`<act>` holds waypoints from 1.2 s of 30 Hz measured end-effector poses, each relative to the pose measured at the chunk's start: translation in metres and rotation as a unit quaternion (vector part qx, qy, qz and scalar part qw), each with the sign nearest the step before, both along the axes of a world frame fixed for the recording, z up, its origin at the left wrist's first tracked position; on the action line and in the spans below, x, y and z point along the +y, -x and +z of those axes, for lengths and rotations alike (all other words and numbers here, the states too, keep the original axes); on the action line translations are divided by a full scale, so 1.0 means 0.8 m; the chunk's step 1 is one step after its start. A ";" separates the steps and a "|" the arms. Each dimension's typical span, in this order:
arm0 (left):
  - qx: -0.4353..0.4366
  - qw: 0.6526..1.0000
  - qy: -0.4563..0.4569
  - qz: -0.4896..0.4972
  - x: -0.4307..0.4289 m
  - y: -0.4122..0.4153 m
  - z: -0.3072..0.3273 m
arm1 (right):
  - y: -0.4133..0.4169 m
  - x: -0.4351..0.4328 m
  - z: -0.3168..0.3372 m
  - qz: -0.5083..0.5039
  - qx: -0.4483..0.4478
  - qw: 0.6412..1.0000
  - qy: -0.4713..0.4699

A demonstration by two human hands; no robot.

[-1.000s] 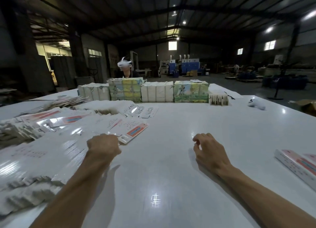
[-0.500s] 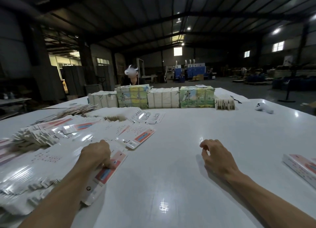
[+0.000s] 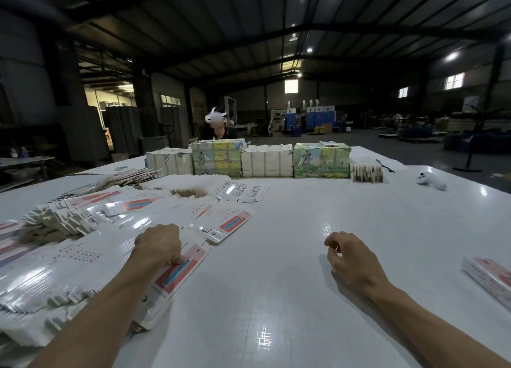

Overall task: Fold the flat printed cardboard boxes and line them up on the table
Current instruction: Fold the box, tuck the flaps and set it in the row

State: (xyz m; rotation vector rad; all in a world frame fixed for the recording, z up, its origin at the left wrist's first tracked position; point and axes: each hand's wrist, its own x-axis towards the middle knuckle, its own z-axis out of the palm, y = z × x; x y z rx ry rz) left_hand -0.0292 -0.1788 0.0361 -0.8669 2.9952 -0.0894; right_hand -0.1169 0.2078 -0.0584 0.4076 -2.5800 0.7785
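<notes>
A spread pile of flat printed cardboard boxes [image 3: 69, 257], white with red and blue print, covers the left of the white table [image 3: 276, 298]. My left hand [image 3: 157, 246] lies at the pile's right edge, its curled fingers gripping one flat box [image 3: 177, 278] that juts out of the pile toward me. My right hand [image 3: 351, 260] rests on the bare table to the right, fingers loosely curled and holding nothing. One folded box [image 3: 489, 278] lies at the right edge of the table.
Wrapped bundles [image 3: 266, 160] stand in a row along the table's far side, with a small stack of cards [image 3: 366, 171] at their right end. A white controller [image 3: 431, 180] lies far right. A person wearing a headset [image 3: 218, 127] sits behind the bundles.
My left hand has drawn one flat box out of the pile toward me. My right hand has stayed in place on the table.
</notes>
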 end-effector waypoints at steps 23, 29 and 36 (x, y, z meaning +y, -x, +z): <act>0.113 0.705 -0.681 -0.163 0.170 0.067 -0.022 | -0.002 -0.007 0.020 0.053 0.044 0.980 0.187; 0.094 0.594 -0.781 -0.169 0.232 0.074 -0.082 | 0.004 -0.005 0.025 0.091 0.022 0.969 0.230; 0.039 0.519 -0.830 -0.202 0.241 0.072 -0.107 | 0.005 -0.011 0.027 0.105 0.017 0.984 0.140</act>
